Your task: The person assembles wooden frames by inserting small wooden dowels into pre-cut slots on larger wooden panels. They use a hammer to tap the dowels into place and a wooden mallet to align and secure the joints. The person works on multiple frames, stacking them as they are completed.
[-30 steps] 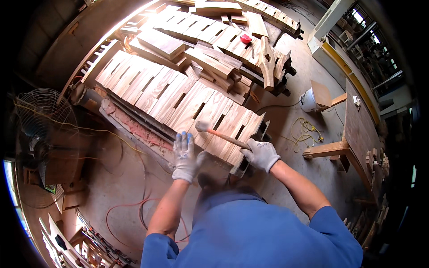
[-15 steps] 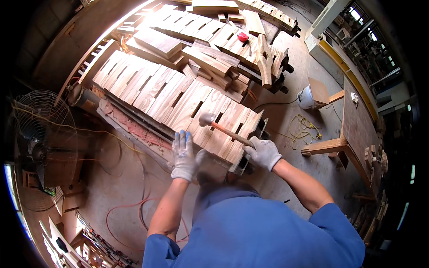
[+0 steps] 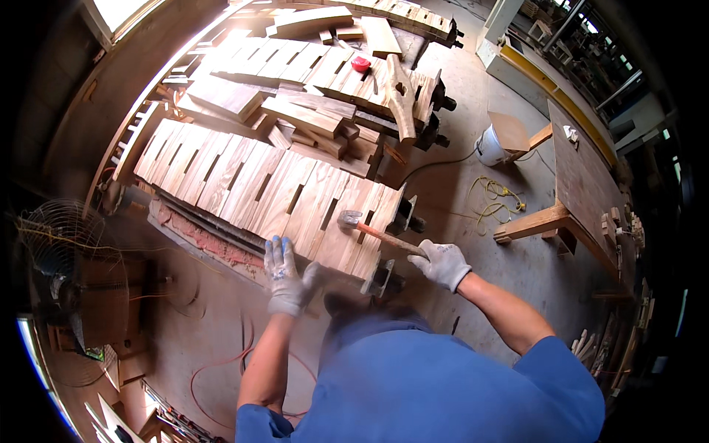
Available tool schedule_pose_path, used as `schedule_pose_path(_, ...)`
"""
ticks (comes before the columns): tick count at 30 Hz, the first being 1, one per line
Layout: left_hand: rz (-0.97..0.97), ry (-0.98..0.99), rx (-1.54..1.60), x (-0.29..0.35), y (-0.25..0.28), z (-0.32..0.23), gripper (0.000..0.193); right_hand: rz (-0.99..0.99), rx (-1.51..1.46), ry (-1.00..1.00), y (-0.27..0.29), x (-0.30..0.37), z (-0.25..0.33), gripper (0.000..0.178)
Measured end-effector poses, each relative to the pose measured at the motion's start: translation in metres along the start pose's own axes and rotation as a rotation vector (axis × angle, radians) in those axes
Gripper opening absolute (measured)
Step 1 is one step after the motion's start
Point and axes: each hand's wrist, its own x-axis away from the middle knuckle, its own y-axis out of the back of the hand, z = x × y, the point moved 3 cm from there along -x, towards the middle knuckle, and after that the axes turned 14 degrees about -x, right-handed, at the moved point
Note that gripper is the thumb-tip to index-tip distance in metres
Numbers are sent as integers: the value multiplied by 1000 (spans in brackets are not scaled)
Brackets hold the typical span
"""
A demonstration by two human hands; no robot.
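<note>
My right hand (image 3: pixel 444 266), in a pale work glove, is wrapped round the wooden handle of a hammer (image 3: pixel 384 238). The hammer's metal head is at the top face of a row of slotted wooden boards (image 3: pixel 277 184), near the row's right end. Whether it touches the wood I cannot tell. Also gloved, with blue on the fingertips, my left hand (image 3: pixel 286 277) lies with fingers stretched out at the near edge of the row. Nothing is in it. A black metal clamp end (image 3: pixel 378 279) sticks out at the row's right end.
Loose boards (image 3: pixel 225 97) are piled behind the row. Farther back, a second slotted row carries a red round object (image 3: pixel 360 64) and a shaped wooden piece (image 3: pixel 399 100). A white bucket (image 3: pixel 493 148), yellow cord (image 3: pixel 496 199) and wooden table (image 3: pixel 583 177) stand right; a caged fan (image 3: pixel 63 258) left.
The view has shifted, so the benches sit lower and more to the left. The hammer head now lies nearer the right end of the slotted row. Both hands keep their shape.
</note>
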Motion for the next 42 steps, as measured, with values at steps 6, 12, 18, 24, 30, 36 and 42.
schedule_pose_path(6,37,62,-102,-23,17,-15,86,-33,-58,-144,1,6,-1,44)
schedule_pose_path(12,-15,53,-98,-79,-20,-28,92,-82,-152,-159,22,-14,23,43)
schedule_pose_path(18,206,174,-137,-140,-29,-42,105,-183,-188,-126,16,-63,47,40)
schedule_pose_path(24,156,276,-224,-162,-34,-43,107,-90,-212,-170,12,-116,72,40)
schedule_pose_path(30,139,276,-206,-160,-32,-44,105,70,-87,-174,2,-160,66,42)
schedule_pose_path(36,139,295,-197,-162,-31,-49,105,17,-146,-102,0,-182,67,42)
schedule_pose_path(42,115,281,-206,-162,-40,-43,105,39,-157,-14,-12,-206,69,44)
